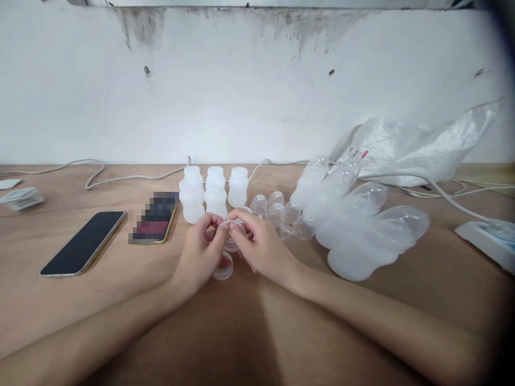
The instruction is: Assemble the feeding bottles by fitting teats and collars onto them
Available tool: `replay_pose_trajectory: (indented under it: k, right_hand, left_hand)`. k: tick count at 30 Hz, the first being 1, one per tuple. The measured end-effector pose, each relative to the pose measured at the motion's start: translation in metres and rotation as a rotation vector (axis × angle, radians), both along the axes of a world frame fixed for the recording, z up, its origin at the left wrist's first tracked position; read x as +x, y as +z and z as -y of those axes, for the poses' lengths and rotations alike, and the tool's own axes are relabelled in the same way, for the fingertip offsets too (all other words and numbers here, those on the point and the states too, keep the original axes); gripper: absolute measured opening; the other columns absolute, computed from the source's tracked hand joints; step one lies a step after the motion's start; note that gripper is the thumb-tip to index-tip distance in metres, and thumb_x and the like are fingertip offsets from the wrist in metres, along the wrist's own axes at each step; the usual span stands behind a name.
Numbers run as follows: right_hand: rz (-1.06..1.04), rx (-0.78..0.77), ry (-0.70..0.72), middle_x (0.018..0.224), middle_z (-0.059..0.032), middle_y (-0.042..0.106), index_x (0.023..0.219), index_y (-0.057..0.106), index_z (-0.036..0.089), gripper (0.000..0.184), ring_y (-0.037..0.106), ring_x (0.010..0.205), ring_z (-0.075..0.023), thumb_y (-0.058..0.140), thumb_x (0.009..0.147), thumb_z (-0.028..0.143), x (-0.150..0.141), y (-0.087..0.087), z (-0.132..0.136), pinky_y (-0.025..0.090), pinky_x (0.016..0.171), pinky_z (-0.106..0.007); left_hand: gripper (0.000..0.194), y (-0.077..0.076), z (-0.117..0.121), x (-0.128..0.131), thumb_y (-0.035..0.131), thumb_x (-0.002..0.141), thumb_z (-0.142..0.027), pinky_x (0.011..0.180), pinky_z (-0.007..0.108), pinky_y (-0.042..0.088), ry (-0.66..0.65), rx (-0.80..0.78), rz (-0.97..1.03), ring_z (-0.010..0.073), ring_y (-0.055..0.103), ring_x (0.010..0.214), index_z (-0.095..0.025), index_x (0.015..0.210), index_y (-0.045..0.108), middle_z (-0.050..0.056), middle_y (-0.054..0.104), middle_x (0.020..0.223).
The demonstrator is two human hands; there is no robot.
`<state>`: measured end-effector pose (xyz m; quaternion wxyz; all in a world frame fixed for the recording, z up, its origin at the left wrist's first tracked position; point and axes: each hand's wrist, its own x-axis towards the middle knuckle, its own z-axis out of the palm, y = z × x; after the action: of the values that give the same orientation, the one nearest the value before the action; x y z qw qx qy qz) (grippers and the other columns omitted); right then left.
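Both my left hand (201, 244) and my right hand (263, 241) are closed around a translucent plastic ring (230, 246) at the middle of the table. My thumbs press on its upper side, and my fingers hide much of it. Just below my hands, another clear ring (223, 271) lies on the wood. Behind them stand several frosted, wavy-sided bottles (193, 195) in short rows. Several small clear domed pieces (276, 212) rest to the right of my right hand.
Frosted bottles with clear domed caps (354, 236) lie heaped on the right. Behind them is a plastic bag (414, 145). Two phones, one dark (84, 244) and one partly blurred (159, 220), lie on the left. White cables (137, 177) run along the wall; a power strip (488, 241) sits far right.
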<state>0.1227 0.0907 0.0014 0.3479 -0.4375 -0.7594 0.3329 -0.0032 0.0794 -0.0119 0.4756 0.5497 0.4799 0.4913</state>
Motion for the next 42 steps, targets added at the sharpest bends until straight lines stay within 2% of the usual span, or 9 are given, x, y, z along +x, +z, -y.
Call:
replay_pose_trajectory:
  k: [5, 10, 17, 25, 31, 34, 37, 42]
  right_hand:
    - [-0.039, -0.039, 0.033, 0.044, 0.0097, 0.043, 0.083, 0.05, 0.019, 0.013, 0.037, 0.03, -0.0036, 0.037, 0.086, 0.02, 0.0, -0.004, -0.001, 0.028, 0.038, -0.017]
    - [-0.09, -0.082, 0.045, 0.047, 0.0086, 0.045, 0.099, 0.049, 0.018, 0.019, 0.046, 0.037, -0.0063, 0.034, 0.087, 0.021, -0.002, -0.008, 0.0, 0.037, 0.045, -0.019]
    - [-0.122, -0.06, 0.035, 0.05, 0.0085, 0.041, 0.097, 0.051, 0.018, 0.019, 0.039, 0.037, -0.0054, 0.036, 0.084, 0.016, -0.003, -0.007, 0.001, 0.032, 0.042, -0.019]
    - [-0.105, -0.016, 0.052, 0.055, 0.0075, 0.043, 0.1, 0.052, 0.02, 0.021, 0.038, 0.039, -0.0049, 0.036, 0.086, 0.019, 0.0, -0.008, -0.002, 0.034, 0.044, -0.02]
    - [-0.012, 0.007, -0.001, 0.059, 0.0048, 0.049, 0.105, 0.052, 0.021, 0.025, 0.046, 0.042, -0.0065, 0.036, 0.088, 0.024, 0.006, -0.002, -0.007, 0.037, 0.045, -0.021]
    - [-0.029, -0.007, 0.053, 0.066, 0.003, 0.055, 0.111, 0.051, 0.022, 0.028, 0.05, 0.046, -0.0071, 0.036, 0.087, 0.023, 0.01, 0.001, -0.01, 0.041, 0.049, -0.022]
    - [-0.053, -0.003, 0.117, 0.079, -0.0002, 0.06, 0.117, 0.049, 0.02, 0.034, 0.051, 0.048, -0.0061, 0.04, 0.083, 0.019, 0.012, 0.003, -0.011, 0.043, 0.05, -0.022]
    - [-0.053, -0.007, 0.089, 0.087, -0.0029, 0.064, 0.121, 0.051, 0.02, 0.042, 0.053, 0.051, -0.0073, 0.043, 0.079, 0.016, 0.01, 0.003, -0.011, 0.042, 0.047, -0.021]
  left_hand:
    - [0.019, 0.001, -0.002, 0.0, 0.053, 0.079, -0.032, 0.037, 0.019, 0.048, -0.035, -0.055, 0.043, 0.0094, 0.052, 0.05, -0.017, 0.071, 0.043, -0.005, 0.05, 0.06]
    - [0.019, 0.0, -0.006, -0.004, 0.054, 0.079, -0.03, 0.039, 0.022, 0.05, 0.001, -0.018, 0.067, 0.0097, 0.054, 0.049, -0.018, 0.072, 0.042, -0.005, 0.051, 0.061]
    - [0.019, -0.001, -0.002, -0.004, 0.053, 0.08, -0.031, 0.045, 0.022, 0.053, 0.001, 0.034, 0.048, 0.0092, 0.057, 0.053, -0.018, 0.073, 0.041, -0.006, 0.05, 0.063]
    - [0.019, -0.001, -0.005, -0.005, 0.054, 0.079, -0.031, 0.046, 0.022, 0.055, -0.006, 0.059, 0.059, 0.0093, 0.057, 0.057, -0.018, 0.073, 0.042, -0.005, 0.049, 0.068]
    - [0.018, 0.004, -0.009, -0.014, 0.056, 0.079, -0.032, 0.042, 0.019, 0.05, -0.126, 0.031, -0.042, 0.0106, 0.058, 0.055, -0.019, 0.079, 0.043, -0.005, 0.055, 0.063]
    - [0.02, 0.011, -0.01, -0.018, 0.056, 0.079, -0.032, 0.044, 0.02, 0.05, -0.206, 0.004, -0.051, 0.0133, 0.063, 0.059, -0.02, 0.084, 0.041, -0.004, 0.061, 0.065]
    - [0.022, 0.015, -0.011, -0.02, 0.058, 0.078, -0.03, 0.046, 0.021, 0.051, -0.231, 0.014, -0.048, 0.0152, 0.065, 0.064, -0.02, 0.085, 0.04, -0.001, 0.064, 0.071]
    - [0.018, 0.016, -0.012, -0.019, 0.057, 0.078, -0.027, 0.049, 0.021, 0.051, -0.224, 0.018, -0.057, 0.0142, 0.065, 0.065, -0.018, 0.085, 0.042, 0.002, 0.067, 0.078]
